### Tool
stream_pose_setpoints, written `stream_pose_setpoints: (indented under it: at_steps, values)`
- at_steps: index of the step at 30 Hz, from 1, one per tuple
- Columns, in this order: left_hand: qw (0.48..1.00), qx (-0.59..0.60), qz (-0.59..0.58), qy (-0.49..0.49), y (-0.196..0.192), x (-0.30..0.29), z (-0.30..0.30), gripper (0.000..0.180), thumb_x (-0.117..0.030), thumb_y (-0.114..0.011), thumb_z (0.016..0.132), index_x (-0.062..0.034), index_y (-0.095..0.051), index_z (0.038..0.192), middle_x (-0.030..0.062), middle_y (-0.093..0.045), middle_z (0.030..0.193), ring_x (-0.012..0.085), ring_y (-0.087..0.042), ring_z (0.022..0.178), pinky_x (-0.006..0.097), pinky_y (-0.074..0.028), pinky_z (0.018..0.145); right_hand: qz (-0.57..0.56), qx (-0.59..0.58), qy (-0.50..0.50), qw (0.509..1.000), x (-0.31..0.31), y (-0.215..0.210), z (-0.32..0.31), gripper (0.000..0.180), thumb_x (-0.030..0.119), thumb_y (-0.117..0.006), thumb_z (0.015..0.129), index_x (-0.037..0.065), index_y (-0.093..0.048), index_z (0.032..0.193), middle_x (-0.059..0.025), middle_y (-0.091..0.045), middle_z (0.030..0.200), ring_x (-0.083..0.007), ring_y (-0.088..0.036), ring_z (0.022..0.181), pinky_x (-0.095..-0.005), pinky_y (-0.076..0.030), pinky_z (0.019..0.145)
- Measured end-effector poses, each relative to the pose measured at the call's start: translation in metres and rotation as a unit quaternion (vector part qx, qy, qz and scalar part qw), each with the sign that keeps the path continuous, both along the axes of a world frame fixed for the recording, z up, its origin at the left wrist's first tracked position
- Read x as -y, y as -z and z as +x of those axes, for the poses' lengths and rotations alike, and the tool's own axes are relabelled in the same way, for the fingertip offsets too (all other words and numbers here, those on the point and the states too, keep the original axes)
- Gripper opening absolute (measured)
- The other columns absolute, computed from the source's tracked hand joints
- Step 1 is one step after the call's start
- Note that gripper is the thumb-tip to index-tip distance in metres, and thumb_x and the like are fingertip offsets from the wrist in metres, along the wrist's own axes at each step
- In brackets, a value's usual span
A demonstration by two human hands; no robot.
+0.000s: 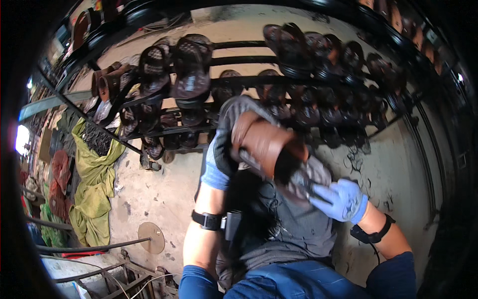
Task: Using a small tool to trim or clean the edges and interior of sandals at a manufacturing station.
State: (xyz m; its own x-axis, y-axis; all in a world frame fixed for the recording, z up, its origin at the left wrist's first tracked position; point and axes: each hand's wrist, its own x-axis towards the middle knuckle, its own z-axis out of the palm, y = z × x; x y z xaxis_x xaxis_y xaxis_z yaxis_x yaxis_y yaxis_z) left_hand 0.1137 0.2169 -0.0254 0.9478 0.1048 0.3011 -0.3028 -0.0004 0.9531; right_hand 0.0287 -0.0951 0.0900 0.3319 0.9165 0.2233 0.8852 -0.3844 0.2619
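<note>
A slide sandal (pixel 261 142) with a wide brown strap and a dark sole is held up in front of me, tilted, one end pointing up and left. My left hand (pixel 217 162), in a blue glove with a dark palm, is closed round its left edge. At the sandal's lower right end is my right hand (pixel 344 200), gloved in blue. Its fingers are pinched together against or just beside the sole. A dark, thin shape shows at those fingertips, too blurred to name. Dark grey cloth (pixel 303 222) covers my lap below the sandal.
Ahead stands a black metal rack (pixel 244 60) with several tiers of dark sandals (pixel 191 74). A yellow-green cloth (pixel 94 184) hangs at the left, near a metal rod and a round disc (pixel 151 237). Dark scraps (pixel 356 162) lie on the floor at the right.
</note>
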Motion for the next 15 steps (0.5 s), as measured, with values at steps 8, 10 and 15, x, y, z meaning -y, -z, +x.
stream_pose_setpoints:
  at_steps: [8,10,15]
  values:
    - [0.946,-0.100,0.280,0.128,-0.016,-0.027,-0.093,0.035,-0.001,-0.068,0.068,0.0030,-0.066,0.103,0.0111,-0.069,0.101,0.0204,-0.064,0.097,0.030,-0.047,0.091,0.200,-0.375,0.145,0.893,0.076,0.035,-0.076,0.054,0.018,-0.068,0.069,0.014,-0.060,0.122,-0.0105,-0.061,0.112,-0.0287,-0.062,0.079,-0.0368,-0.050,0.067]
    - [0.953,-0.063,0.272,0.115,-0.019,-0.027,-0.105,0.027,-0.008,-0.069,0.070,0.0021,-0.069,0.094,0.0126,-0.070,0.096,0.0227,-0.065,0.092,0.031,-0.048,0.087,0.325,-0.339,0.221,0.855,0.057,0.071,-0.082,0.053,0.015,-0.066,0.073,0.011,-0.057,0.125,-0.0136,-0.062,0.103,-0.0330,-0.062,0.075,-0.0395,-0.050,0.067]
    - [0.936,-0.030,0.344,0.068,-0.008,-0.039,-0.123,0.029,-0.015,-0.073,0.070,0.0028,-0.069,0.093,0.0123,-0.070,0.097,0.0212,-0.066,0.090,0.032,-0.050,0.084,0.347,-0.396,0.181,0.831,-0.029,0.061,-0.069,0.037,0.018,-0.061,0.081,0.012,-0.062,0.118,-0.0147,-0.059,0.083,-0.0324,-0.060,0.069,-0.0418,-0.048,0.060]
